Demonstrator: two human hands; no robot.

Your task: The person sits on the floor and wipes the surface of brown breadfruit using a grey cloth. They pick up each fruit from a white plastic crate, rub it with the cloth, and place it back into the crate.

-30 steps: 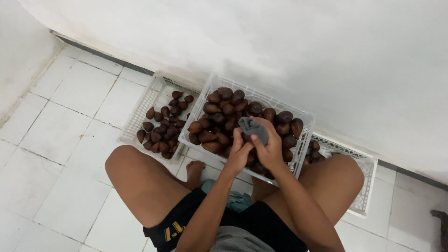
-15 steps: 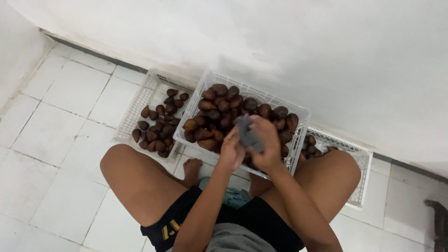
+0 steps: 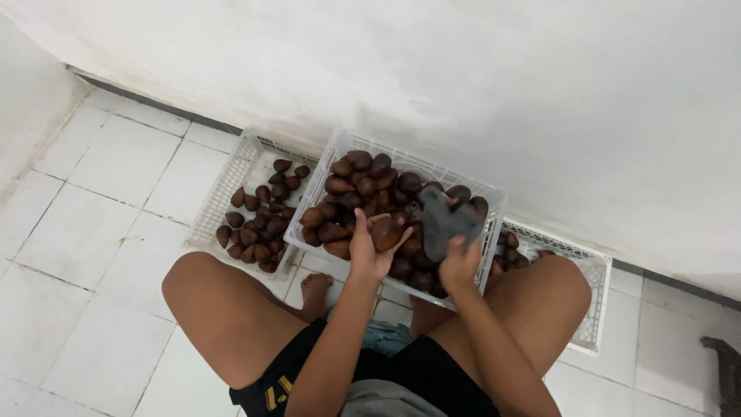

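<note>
A white plastic lattice crate (image 3: pixel 337 151) heaped with brown scaly fruits (image 3: pixel 356 185) sits between the knees, resting on two flatter white crates: the left one (image 3: pixel 218 202) holds fruits, the right one (image 3: pixel 590 287) lies against the wall.

1. Your hands have parted: your left hand (image 3: pixel 369 251) now cradles a brown fruit (image 3: pixel 385 233) alone
2. Your right hand (image 3: pixel 458 262) has pulled the grey cloth (image 3: pixel 444 220) aside, off it
</note>
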